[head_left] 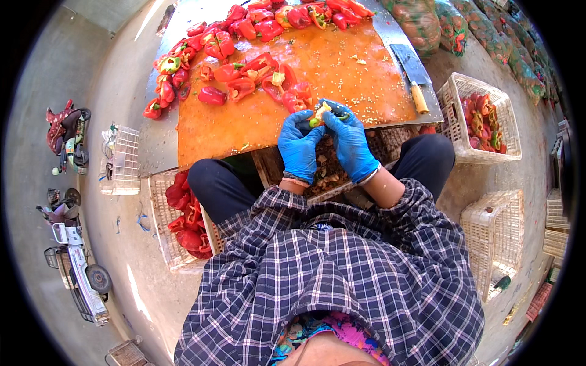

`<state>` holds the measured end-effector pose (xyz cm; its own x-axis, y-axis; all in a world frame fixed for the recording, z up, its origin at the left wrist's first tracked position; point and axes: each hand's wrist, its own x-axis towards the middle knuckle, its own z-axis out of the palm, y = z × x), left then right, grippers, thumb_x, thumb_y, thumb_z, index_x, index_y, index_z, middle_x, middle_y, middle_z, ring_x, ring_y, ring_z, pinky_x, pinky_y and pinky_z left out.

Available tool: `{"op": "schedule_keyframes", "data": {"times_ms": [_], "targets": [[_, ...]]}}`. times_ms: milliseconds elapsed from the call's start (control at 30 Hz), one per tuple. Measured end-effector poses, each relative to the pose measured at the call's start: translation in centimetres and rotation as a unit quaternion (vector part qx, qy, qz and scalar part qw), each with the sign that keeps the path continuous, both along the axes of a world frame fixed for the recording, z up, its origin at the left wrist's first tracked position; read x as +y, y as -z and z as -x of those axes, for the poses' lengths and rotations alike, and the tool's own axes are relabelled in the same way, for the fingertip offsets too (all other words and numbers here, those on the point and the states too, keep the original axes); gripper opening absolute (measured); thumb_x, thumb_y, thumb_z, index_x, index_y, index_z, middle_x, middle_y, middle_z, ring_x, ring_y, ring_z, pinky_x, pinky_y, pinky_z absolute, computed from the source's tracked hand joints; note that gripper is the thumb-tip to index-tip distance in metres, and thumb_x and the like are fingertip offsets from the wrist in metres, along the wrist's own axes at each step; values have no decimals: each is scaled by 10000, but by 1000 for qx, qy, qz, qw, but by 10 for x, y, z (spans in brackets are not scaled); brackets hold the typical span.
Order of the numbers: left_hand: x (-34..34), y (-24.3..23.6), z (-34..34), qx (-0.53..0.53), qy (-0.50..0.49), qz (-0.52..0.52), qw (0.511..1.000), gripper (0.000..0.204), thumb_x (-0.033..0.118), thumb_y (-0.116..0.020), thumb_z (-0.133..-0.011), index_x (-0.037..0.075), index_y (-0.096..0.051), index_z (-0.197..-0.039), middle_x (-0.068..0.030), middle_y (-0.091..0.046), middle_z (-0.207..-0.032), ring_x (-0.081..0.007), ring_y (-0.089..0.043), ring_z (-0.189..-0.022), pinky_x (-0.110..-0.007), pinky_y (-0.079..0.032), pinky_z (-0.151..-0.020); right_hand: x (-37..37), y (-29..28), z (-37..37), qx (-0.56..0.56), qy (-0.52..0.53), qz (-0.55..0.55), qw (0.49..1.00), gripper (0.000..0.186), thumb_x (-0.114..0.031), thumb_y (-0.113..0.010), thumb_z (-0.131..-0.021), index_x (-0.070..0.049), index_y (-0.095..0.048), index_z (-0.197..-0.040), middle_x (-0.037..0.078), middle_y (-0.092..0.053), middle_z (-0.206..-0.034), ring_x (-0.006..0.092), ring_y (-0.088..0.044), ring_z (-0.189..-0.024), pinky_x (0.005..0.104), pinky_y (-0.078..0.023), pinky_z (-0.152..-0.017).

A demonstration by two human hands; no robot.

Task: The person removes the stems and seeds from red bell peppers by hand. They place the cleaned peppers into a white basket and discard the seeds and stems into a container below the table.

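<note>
Both of my hands wear blue gloves and meet at the near edge of an orange cutting board (268,131). Between my left hand (299,146) and my right hand (353,145) is a pepper core (319,114) with pale seeds and a green stem end. The fingers of both hands are closed on it. Just past my left fingertips, cut red pepper pieces (242,89) lie on the board among scattered seeds. Below my hands, between my knees, a crate (266,169) contains brownish scraps, partly hidden by my hands and legs.
A cleaver (410,64) with a wooden handle rests at the table's right edge. More red peppers (268,28) line the board's far and left sides. Pepper-filled crates stand left (163,216) and right (453,113). Full mesh sacks (452,27) stand at the back right.
</note>
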<state>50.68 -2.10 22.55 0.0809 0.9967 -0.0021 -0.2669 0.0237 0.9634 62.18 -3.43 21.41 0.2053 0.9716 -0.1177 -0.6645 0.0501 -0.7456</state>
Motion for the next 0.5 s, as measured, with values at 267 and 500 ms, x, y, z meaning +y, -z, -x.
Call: {"op": "schedule_keyframes", "data": {"times_ms": [267, 500], "targets": [[12, -4, 35, -58, 89, 38, 994, 358, -96, -655, -864, 10, -610, -1203, -78, -674, -995, -158, -663, -896, -286, -577, -810, 10, -22, -36, -141, -149, 126, 971, 319, -321, -702, -919, -64, -690, -1108, 49, -674, -1031, 137, -649, -921, 273, -523, -742], [6, -3, 55, -67, 114, 62, 989, 420, -93, -631, -874, -3, -578, -1281, -92, -673, -1004, -178, -653, -915, -290, -561, -801, -5, -38, -36, -537, -64, -81, 837, 428, -304, -817, -789, -108, -707, -1153, 47, -684, -955, 143, -631, -869, 303, -523, -782]]}}
